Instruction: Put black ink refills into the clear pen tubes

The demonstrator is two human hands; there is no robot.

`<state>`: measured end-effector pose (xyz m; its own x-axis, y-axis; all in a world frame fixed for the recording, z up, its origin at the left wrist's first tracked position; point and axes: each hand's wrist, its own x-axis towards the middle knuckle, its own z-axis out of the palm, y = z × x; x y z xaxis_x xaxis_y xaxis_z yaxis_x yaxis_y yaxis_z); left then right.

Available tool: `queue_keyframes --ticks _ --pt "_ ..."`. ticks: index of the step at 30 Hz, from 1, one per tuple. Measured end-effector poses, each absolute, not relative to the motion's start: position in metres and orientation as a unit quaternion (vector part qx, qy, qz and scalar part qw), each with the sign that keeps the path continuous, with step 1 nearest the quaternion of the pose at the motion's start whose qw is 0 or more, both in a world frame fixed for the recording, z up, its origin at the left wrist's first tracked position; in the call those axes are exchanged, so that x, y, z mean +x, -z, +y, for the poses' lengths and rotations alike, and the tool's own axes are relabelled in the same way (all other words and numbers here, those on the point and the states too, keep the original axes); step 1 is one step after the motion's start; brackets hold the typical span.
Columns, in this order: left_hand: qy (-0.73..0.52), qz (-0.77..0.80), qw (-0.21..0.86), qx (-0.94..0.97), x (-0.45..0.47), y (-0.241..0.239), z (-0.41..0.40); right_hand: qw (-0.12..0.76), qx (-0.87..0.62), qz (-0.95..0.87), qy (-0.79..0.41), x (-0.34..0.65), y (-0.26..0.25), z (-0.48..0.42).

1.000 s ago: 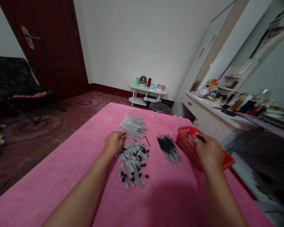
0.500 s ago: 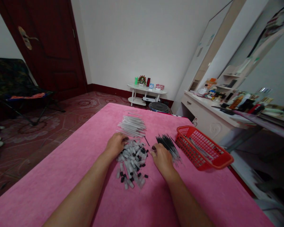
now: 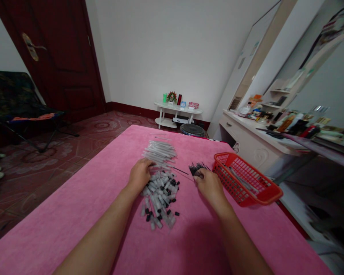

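Observation:
On the pink table (image 3: 74, 214) my left hand (image 3: 139, 175) rests with fingers curled at the far left edge of a heap of clear caps with black tips (image 3: 161, 196), just below a bundle of clear tubes (image 3: 160, 152). What its fingers hold is hidden. My right hand (image 3: 208, 185) lies over a pile of thin black refills (image 3: 198, 167), fingers curled down onto them. One thin black refill (image 3: 179, 170) lies loose between the hands.
A red mesh basket (image 3: 246, 184) holding a few pens stands at the table's right edge. A white dresser (image 3: 255, 143) crowded with bottles is beyond it. Further back are a small white stand (image 3: 177, 114), a dark door (image 3: 54, 57) and a folding chair (image 3: 17, 99).
My right hand left the red basket, swung left to the cap heap, then shifted right onto the black refills. My left hand stayed at the caps.

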<state>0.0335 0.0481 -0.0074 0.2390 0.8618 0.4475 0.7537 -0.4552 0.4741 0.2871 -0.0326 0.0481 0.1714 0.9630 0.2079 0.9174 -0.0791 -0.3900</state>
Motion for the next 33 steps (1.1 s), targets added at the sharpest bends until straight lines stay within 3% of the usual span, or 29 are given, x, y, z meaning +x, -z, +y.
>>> queue_keyframes --ticks 7,33 --pt "-0.409 0.451 0.111 0.786 0.039 0.007 0.048 0.308 -0.671 -0.661 -0.135 0.279 -0.055 -0.034" --pt "-0.388 0.386 0.101 0.831 0.04 -0.003 0.039 0.296 -0.675 -0.671 -0.079 0.284 -0.067 -0.039"
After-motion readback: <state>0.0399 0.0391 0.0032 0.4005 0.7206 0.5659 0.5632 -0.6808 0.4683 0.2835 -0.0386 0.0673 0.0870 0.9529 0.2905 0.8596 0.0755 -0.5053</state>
